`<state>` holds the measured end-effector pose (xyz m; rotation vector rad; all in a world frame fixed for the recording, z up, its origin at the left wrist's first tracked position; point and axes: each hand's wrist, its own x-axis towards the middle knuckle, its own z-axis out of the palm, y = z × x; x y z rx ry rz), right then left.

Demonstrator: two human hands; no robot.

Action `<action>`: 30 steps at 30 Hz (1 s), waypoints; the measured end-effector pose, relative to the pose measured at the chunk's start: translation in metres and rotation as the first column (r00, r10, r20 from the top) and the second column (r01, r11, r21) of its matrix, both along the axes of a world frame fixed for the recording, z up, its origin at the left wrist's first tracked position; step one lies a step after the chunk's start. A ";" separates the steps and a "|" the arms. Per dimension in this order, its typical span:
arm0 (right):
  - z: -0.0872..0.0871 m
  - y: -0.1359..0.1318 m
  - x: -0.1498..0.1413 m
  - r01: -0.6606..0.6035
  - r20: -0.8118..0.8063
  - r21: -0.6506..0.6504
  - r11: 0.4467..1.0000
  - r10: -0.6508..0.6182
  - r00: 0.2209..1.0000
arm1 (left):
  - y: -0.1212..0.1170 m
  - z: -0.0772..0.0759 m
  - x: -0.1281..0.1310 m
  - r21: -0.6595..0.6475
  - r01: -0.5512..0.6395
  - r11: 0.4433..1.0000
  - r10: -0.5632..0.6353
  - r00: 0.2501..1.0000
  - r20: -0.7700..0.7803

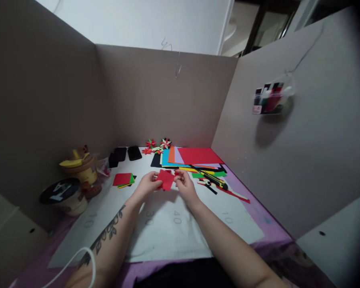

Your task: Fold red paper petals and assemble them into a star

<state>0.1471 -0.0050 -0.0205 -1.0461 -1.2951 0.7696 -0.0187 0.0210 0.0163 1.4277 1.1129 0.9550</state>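
Small red paper piece (166,180) held over the white number-printed mat (162,244), left hand (149,184) pinching its left edge, right hand (184,185) pinching at its right! An uneven tug between those 2 grips could crease or tear it.

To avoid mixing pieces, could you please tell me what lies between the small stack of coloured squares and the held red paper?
The left hand, and a stretch of bare white mat beside the stack, as the head view shows.
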 end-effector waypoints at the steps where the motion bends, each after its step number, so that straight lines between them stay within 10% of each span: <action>1: 0.001 -0.001 0.000 0.009 0.022 0.042 0.999 -0.010 1.000 | -0.001 -0.001 0.001 -0.030 -0.059 0.998 0.061 0.995 0.077; 8: 0.007 -0.006 0.001 -0.065 0.244 0.204 0.977 0.014 0.970 | -0.014 0.002 0.011 -0.182 -0.024 0.983 0.080 0.948 0.309; 15: 0.008 -0.005 0.004 -0.159 0.162 0.079 0.984 0.145 0.976 | -0.016 0.009 0.007 -0.137 -0.034 0.990 0.069 0.963 0.261; 30: -0.004 0.007 0.002 -0.041 -0.332 -0.045 0.998 0.024 0.943 | -0.018 0.007 0.009 -0.007 0.072 0.997 -0.071 0.995 0.071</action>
